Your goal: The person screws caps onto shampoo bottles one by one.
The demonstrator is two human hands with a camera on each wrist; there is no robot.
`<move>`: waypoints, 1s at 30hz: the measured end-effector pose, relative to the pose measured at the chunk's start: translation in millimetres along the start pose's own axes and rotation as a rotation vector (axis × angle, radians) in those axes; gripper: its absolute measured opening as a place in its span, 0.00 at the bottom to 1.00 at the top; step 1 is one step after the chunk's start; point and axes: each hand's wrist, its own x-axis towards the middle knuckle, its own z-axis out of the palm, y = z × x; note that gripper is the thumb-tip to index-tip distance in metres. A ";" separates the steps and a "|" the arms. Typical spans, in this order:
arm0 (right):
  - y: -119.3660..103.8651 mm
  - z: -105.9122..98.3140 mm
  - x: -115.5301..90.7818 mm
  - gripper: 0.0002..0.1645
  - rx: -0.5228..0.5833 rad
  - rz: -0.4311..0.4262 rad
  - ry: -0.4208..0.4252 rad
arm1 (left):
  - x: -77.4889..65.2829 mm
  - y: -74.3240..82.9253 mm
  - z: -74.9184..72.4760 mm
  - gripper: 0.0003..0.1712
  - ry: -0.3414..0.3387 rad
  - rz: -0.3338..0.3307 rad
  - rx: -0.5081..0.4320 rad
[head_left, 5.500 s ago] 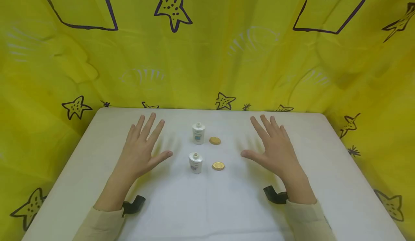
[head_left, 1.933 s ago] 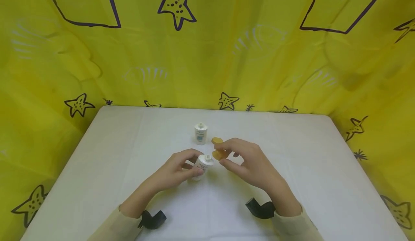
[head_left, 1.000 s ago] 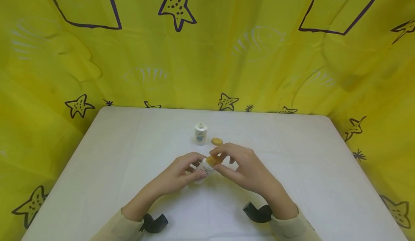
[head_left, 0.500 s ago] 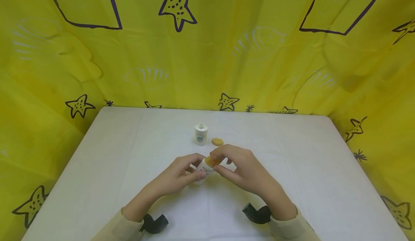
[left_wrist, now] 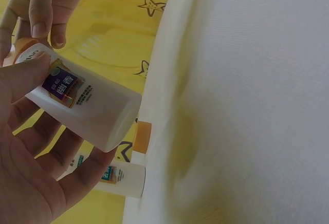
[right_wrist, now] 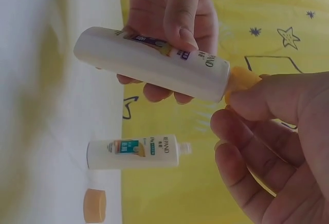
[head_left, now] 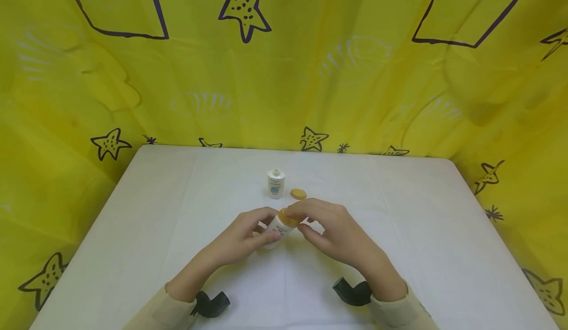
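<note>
Passage along both table sides; centre blocked.
White cloth-covered table point(head_left: 443, 231): room outside left hand point(head_left: 241, 234) and right hand point(head_left: 339, 229); tilted white plastic bottle point(head_left: 282, 227) and pinched orange plastic cap point(head_left: 290, 218) fill space between. Beyond: upright white uncapped bottle point(head_left: 276, 187), loose round-edged orange cap point(head_left: 299, 194), narrow gap between. Yellow star-printed curtain point(head_left: 284, 83) bounds far edge.

Soft, diffuse light casts faint shadows on the white tabletop point(head_left: 435, 241), while both wrist views look dimmer.
</note>
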 end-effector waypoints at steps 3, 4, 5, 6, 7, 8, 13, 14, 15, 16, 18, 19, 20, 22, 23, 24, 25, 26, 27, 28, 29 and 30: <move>0.4 -0.1 0.4 0.21 -0.006 -0.009 0.014 | 0.2 0.3 -0.5 0.18 0.003 0.001 0.001; 0.7 -0.1 0.6 0.21 -0.010 -0.010 0.018 | 0.2 0.3 -0.5 0.18 0.005 0.004 0.002; 0.9 0.1 0.6 0.20 -0.015 -0.014 0.023 | 0.3 0.3 -0.4 0.18 0.006 0.007 0.000; 1.2 0.2 0.6 0.20 -0.022 -0.015 0.026 | 0.4 0.2 -0.2 0.17 0.007 0.011 0.001; 1.4 0.4 0.7 0.19 -0.025 -0.014 0.028 | 0.4 0.2 0.0 0.17 0.008 0.015 0.001; 1.6 0.6 0.6 0.19 -0.029 -0.012 0.029 | 0.4 0.2 0.4 0.17 0.008 0.019 0.002; 0.6 1.6 0.3 0.15 -0.042 0.016 0.033 | -0.4 0.5 2.9 0.16 0.005 0.031 0.003; 0.5 2.2 0.4 0.14 -0.039 0.015 0.037 | -0.5 0.8 3.6 0.15 0.005 0.031 0.003; 0.5 2.8 0.6 0.13 -0.037 0.012 0.042 | -0.7 1.0 4.2 0.15 0.003 0.031 0.003; 0.5 3.4 0.9 0.12 -0.035 0.005 0.046 | -0.8 1.5 4.8 0.15 0.001 0.033 0.003; 0.8 4.9 1.1 0.12 -0.031 -0.003 0.053 | -1.0 2.2 6.1 0.15 -0.005 0.038 0.003; 0.9 5.6 1.1 0.12 -0.029 -0.006 0.055 | -1.0 2.4 6.7 0.15 -0.008 0.040 0.003; 1.1 6.1 0.9 0.12 -0.030 -0.011 0.055 | -1.0 2.4 7.3 0.15 -0.011 0.045 0.003; 1.3 6.8 0.5 0.12 -0.032 -0.019 0.055 | -1.0 3.1 8.1 0.15 -0.015 0.047 0.003; 1.5 7.1 0.2 0.12 -0.029 -0.023 0.054 | -1.1 3.3 8.4 0.15 -0.016 0.043 0.004; 1.7 7.3 0.0 0.12 -0.027 -0.030 0.056 | -1.2 3.6 8.5 0.15 -0.017 0.039 0.003; 1.9 7.5 -0.1 0.12 -0.027 -0.037 0.057 | -1.3 3.8 8.5 0.15 -0.017 0.034 0.003; 2.1 7.7 -0.2 0.11 -0.029 -0.045 0.058 | -1.5 4.0 8.5 0.15 -0.017 0.030 0.005; 2.2 7.8 -0.3 0.11 -0.031 -0.050 0.059 | -1.7 4.0 8.4 0.15 -0.015 0.025 0.008; 2.4 7.9 -0.3 0.11 -0.034 -0.057 0.062 | -1.8 4.0 8.2 0.15 -0.014 0.023 0.011; 2.6 8.0 -0.3 0.10 -0.037 -0.059 0.062 | -1.7 3.9 8.1 0.15 -0.013 0.022 0.013; 2.8 8.1 -0.2 0.10 -0.039 -0.060 0.063 | -1.7 3.7 8.0 0.15 -0.012 0.023 0.015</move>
